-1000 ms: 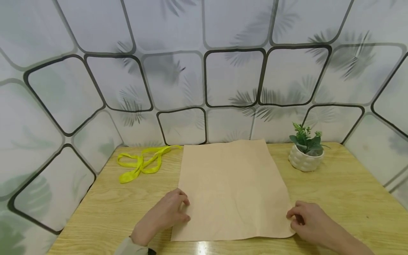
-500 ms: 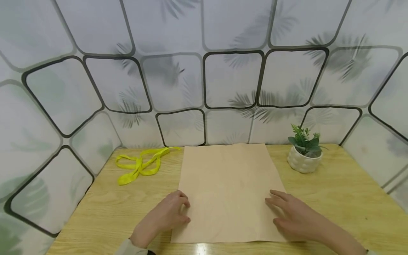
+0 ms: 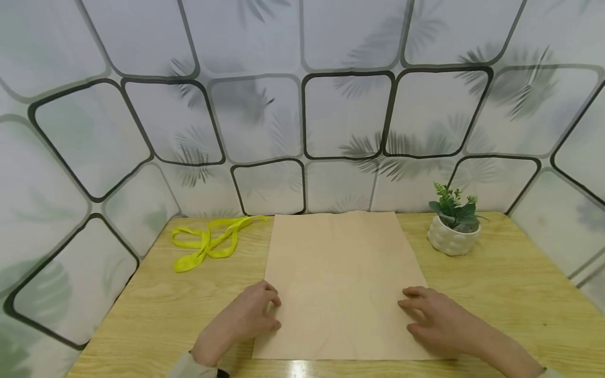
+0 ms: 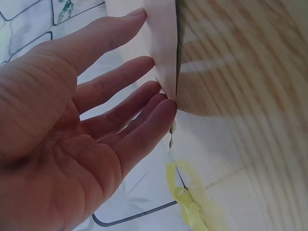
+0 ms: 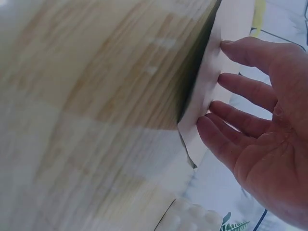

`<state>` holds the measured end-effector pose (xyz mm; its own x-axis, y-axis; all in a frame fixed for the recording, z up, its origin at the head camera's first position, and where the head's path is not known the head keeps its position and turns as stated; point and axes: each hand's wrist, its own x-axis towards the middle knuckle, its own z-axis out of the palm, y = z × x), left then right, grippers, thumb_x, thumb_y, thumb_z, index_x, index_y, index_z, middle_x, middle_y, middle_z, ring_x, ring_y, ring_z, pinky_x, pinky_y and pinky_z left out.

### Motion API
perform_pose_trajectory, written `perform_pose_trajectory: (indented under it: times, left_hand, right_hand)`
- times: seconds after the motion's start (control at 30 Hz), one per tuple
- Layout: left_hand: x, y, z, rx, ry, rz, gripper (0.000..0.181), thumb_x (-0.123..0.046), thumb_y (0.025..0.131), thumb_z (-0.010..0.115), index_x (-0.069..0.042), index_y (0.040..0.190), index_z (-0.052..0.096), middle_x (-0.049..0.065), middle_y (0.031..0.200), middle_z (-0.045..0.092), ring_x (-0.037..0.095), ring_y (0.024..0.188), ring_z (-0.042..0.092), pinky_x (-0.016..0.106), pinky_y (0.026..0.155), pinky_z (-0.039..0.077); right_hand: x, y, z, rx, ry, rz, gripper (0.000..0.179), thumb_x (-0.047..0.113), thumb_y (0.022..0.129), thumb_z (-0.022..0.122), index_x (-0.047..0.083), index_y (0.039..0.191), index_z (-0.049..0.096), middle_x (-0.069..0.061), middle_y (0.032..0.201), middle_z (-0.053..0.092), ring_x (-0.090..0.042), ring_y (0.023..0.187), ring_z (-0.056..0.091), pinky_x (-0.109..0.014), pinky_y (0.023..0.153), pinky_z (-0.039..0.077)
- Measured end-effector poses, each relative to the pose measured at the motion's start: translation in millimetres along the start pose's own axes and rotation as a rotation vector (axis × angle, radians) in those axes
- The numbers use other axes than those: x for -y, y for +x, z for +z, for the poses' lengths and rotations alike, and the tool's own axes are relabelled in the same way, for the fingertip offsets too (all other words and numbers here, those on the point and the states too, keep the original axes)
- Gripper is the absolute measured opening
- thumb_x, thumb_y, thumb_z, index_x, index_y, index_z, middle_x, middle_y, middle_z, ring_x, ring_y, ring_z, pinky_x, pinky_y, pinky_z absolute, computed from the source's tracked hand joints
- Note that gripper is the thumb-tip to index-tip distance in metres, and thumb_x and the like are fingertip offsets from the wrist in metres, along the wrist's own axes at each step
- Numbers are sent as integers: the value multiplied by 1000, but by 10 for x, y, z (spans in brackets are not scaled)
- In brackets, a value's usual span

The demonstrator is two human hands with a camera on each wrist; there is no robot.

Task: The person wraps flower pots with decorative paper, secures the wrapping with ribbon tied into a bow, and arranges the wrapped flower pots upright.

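Observation:
A large sheet of tan paper (image 3: 340,283) lies flat on the wooden table, its far edge near the wall. My left hand (image 3: 248,315) rests at the sheet's left edge; in the left wrist view its fingers (image 4: 139,130) are spread, fingertips touching the paper. On the opposite side, the fingertips of my right hand (image 3: 441,320) rest on the paper near its right edge. The right wrist view shows those fingers (image 5: 248,91) spread and lightly bent, gripping nothing. The sheet's near right corner is partly hidden under my right hand.
A loosely looped yellow ribbon (image 3: 208,244) lies at the back left of the table (image 3: 156,315). Toward the back right stands a white pot (image 3: 451,241) with a green plant (image 3: 454,207). A patterned wall (image 3: 350,115) borders the table behind and at the sides.
My right hand has left the sheet's near right corner, where it pinched the paper, and moved up and left onto the sheet. That corner now lies flatter. My left hand has stayed put.

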<state>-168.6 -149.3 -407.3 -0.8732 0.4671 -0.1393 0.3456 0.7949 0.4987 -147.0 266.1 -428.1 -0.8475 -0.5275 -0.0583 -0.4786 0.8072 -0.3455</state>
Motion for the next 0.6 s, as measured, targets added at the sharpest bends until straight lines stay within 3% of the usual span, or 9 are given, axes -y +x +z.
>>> perform_pose_trajectory:
  times: [0.13, 0.23, 0.33, 0.43, 0.6]
  left_hand:
    - [-11, -27, 6, -16, 14, -5, 29, -15, 79, 88, -2, 101, 74, 13, 117, 65, 35, 113, 62, 54, 98, 52]
    - [-18, -56, 1, -43, 43, 6, 29, -15, 79, 88, -2, 101, 74, 12, 118, 65, 34, 113, 62, 53, 97, 53]
    - [-31, -66, 3, -70, 59, 47, 28, -16, 81, 87, -2, 101, 74, 11, 119, 66, 32, 112, 63, 51, 96, 54]
    - [-54, -73, 22, -63, 58, 83, 28, -18, 83, 86, -3, 102, 73, 9, 117, 66, 30, 109, 64, 49, 95, 55]
    - [-91, -89, 71, -7, 61, 62, 36, -26, 81, 88, -4, 105, 74, 8, 118, 65, 28, 109, 63, 46, 95, 55]
  right_hand:
    - [43, 40, -16, -24, 4, -4, 43, 30, 91, 76, 9, 127, 70, -18, 134, 63, -40, 119, 63, -58, 93, 54]
    - [75, 79, -44, -89, 10, 31, 44, 27, 91, 76, 7, 129, 68, -15, 130, 65, -37, 115, 66, -54, 92, 56]
    - [55, 77, -94, -232, 22, 137, 45, 22, 91, 77, 2, 130, 66, -18, 123, 69, -37, 107, 69, -54, 85, 58]
    - [-35, 57, -171, -406, 60, 293, 49, 21, 93, 74, -4, 133, 61, -24, 117, 70, -40, 101, 70, -54, 79, 59]
    - [-284, 40, -333, -626, 158, 502, 61, 29, 97, 68, -10, 140, 49, -33, 120, 65, -48, 104, 67, -51, 75, 56]
